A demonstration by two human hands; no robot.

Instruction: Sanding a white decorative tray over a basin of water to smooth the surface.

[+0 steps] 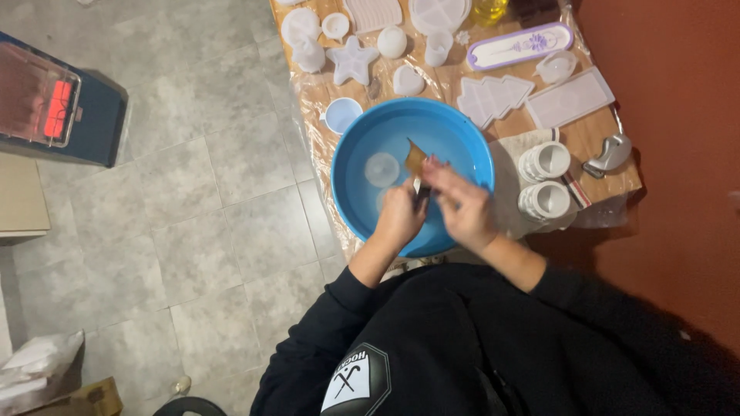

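Note:
A round blue basin (472,146) with water stands on a small table covered in plastic film. Both my hands are over its near side. My left hand (399,216) grips a dark tool (421,197) by its handle. My right hand (462,206) pinches a small brown piece (415,157) that sticks up above the water. A round translucent lid (381,169) lies in the water to the left of my hands.
Several white silicone moulds lie behind the basin: a star (352,62), a heart (408,80), tree shapes (493,96), a flat rectangle (570,97). Two white jars (544,181) stand right of the basin. A glowing heater (46,104) stands on the tiled floor at left.

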